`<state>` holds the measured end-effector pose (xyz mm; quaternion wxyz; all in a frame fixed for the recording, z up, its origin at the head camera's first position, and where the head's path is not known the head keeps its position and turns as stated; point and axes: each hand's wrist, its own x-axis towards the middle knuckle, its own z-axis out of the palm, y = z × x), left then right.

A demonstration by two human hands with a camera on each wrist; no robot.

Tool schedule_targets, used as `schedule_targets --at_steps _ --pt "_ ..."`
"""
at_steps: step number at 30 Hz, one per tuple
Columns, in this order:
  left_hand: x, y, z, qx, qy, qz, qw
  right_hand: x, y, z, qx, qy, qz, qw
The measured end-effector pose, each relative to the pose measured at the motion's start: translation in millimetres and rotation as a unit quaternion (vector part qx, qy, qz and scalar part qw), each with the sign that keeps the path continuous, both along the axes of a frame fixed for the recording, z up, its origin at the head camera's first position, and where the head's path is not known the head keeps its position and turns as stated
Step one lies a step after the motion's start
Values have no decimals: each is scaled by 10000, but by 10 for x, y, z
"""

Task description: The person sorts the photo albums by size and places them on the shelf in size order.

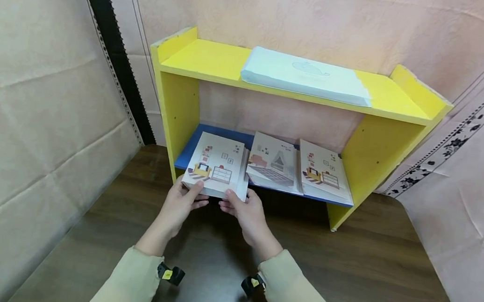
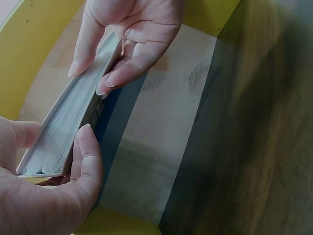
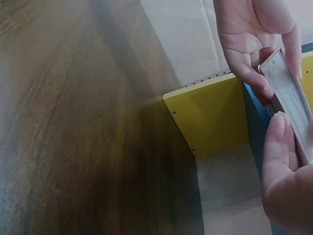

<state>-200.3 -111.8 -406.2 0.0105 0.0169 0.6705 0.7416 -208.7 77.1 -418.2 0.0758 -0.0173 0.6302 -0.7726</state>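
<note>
Both hands hold a thick, pale book [image 1: 215, 165] at the front of the blue lower shelf [image 1: 226, 133]. Its cover shows a small yellow and red furniture drawing, and its page edges face me in both wrist views. My left hand [image 1: 181, 201] grips the near left corner, thumb on top and fingers below. At the near right corner my right hand [image 1: 249, 214] grips it likewise. Right of it, a book with a grey house drawing [image 1: 277, 160] lies on the shelf, beside another furniture-drawing book [image 1: 325, 168]. Whether the held book's far end touches the shelf, I cannot tell.
A yellow shelf unit [image 1: 178, 104] with side panels stands on the dark wooden table [image 1: 365, 262]. On its top board lies a light blue flat packet [image 1: 306, 76] with a whale drawing. Pale cloth [image 1: 38, 108] hangs around the sides and back.
</note>
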Motion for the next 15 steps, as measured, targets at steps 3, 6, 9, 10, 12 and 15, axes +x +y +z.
schedule_targets --at_steps 3,6,9,10,12,15 --pt "-50 5 15 -47 -16 -20 10000 -32 -4 18 69 -45 -140 9999" --pt "-97 16 28 -74 -32 -25 10000 -66 -13 35 138 -83 -293 9994" --pt "-146 23 33 -137 -18 5 9999 -97 -34 58 201 -125 -424 9988" --pt "-166 25 31 -162 -19 21 9999 -108 -42 64 217 -137 -467 9986" --pt "-208 29 28 -188 -28 63 9998 -125 -61 80 246 -174 -571 9979" --pt "-267 43 26 -220 -108 135 9996 -153 -89 91 268 -227 -734 9967"
